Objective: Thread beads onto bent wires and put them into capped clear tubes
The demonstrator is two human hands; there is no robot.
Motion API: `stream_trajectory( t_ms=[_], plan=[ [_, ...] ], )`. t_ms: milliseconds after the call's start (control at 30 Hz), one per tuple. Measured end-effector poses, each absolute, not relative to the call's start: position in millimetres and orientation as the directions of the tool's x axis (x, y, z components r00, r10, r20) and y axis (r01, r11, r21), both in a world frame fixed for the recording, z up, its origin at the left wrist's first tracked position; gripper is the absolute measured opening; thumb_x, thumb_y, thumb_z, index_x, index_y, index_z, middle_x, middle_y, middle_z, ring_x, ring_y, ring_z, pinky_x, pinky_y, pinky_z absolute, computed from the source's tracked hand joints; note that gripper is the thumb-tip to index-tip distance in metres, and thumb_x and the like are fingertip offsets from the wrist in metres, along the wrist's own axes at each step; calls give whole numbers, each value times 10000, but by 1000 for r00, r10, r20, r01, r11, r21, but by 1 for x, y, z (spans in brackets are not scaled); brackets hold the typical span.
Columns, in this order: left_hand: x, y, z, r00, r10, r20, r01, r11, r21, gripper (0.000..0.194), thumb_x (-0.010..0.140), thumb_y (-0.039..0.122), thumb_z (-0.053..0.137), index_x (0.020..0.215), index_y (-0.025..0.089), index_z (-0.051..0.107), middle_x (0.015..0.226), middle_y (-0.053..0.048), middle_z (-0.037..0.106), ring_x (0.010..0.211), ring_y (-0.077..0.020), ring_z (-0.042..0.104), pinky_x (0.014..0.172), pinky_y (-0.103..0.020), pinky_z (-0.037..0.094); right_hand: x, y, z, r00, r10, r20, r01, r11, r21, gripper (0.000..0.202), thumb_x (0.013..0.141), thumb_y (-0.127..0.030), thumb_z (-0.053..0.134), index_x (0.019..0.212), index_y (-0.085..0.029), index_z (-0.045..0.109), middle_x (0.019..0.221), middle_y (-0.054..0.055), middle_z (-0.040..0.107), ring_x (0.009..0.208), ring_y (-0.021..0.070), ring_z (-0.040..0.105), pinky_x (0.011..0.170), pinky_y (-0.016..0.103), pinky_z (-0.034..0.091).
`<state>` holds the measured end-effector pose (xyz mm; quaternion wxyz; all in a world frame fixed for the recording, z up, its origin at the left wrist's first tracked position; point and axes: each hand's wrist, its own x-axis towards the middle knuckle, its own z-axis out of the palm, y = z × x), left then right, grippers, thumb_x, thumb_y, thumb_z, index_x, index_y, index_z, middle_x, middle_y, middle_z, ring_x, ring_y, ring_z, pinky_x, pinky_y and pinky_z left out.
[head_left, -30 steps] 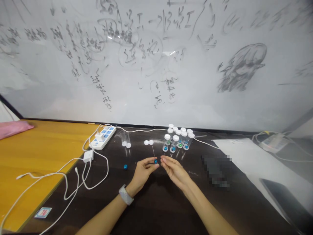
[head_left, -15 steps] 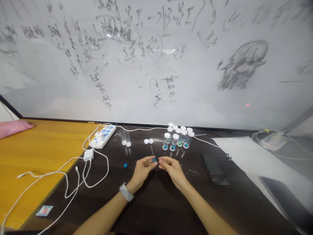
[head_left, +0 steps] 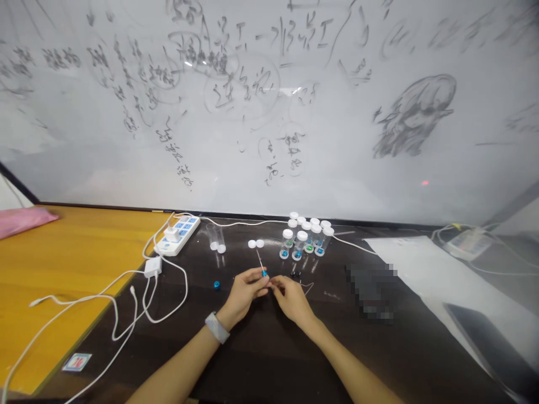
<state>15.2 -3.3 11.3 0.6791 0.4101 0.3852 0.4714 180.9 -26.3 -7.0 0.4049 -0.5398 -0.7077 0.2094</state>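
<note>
Over the dark table (head_left: pixel 252 359), my left hand (head_left: pixel 246 292) pinches a small blue ball (head_left: pixel 264 274) from which a thin pin or needle (head_left: pixel 260 260) points up and left. My right hand (head_left: pixel 290 297) is closed at the fingertips, touching the left fingertips just below the ball; what it holds is too small to make out. A second blue ball (head_left: pixel 217 285) lies on the table left of my hands. Behind them are two white caps (head_left: pixel 256 243). Several capped clear tubes (head_left: pixel 300 247) with blue or green balls stand at the back right.
Two clear tubes (head_left: pixel 216 238) stand at the back left beside a power strip (head_left: pixel 179 235) and white cables (head_left: pixel 185 286). Thin wire (head_left: pixel 309 287) lies right of my hands. A white sheet (head_left: pixel 404 258) and a dark flat device (head_left: pixel 484 342) are at the right.
My right hand has moved slightly left and down, its fingertips now meeting the left ones. The pin and ball have shifted a little left, and thin wire beside my right hand shows more.
</note>
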Motion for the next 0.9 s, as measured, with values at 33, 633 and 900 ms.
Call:
stream_trajectory(
  t_ms=[33, 633, 900],
  plan=[
    [12, 0, 13, 239, 964, -115, -349, 196, 916, 425, 677, 306, 890, 1059, 184, 750, 973, -80, 750, 848, -175, 735, 681, -210, 570, 179, -27, -8, -126, 927, 354, 599, 356, -717, 179, 893, -156, 538, 928, -196, 709, 856, 52, 721, 750, 201, 682, 743, 328, 534],
    [6, 12, 19, 135, 990, 41, -381, 13, 924, 390, 666, 275, 882, 1018, 155, 764, 966, -78, 754, 917, -208, 689, 929, -382, 528, 165, -27, -7, -313, 915, 253, 673, 402, -621, 138, 862, -119, 646, 945, -208, 711, 892, 23, 658, 773, 165, 638, 747, 267, 489],
    [5, 12, 19, 158, 987, 35, -374, 27, 927, 388, 673, 266, 879, 1029, 159, 766, 965, -83, 751, 920, -218, 694, 933, -388, 526, 154, -29, -4, -367, 900, 237, 728, 436, -529, 72, 886, -162, 609, 883, -206, 666, 903, 38, 655, 820, 191, 639, 753, 278, 475]
  ],
)
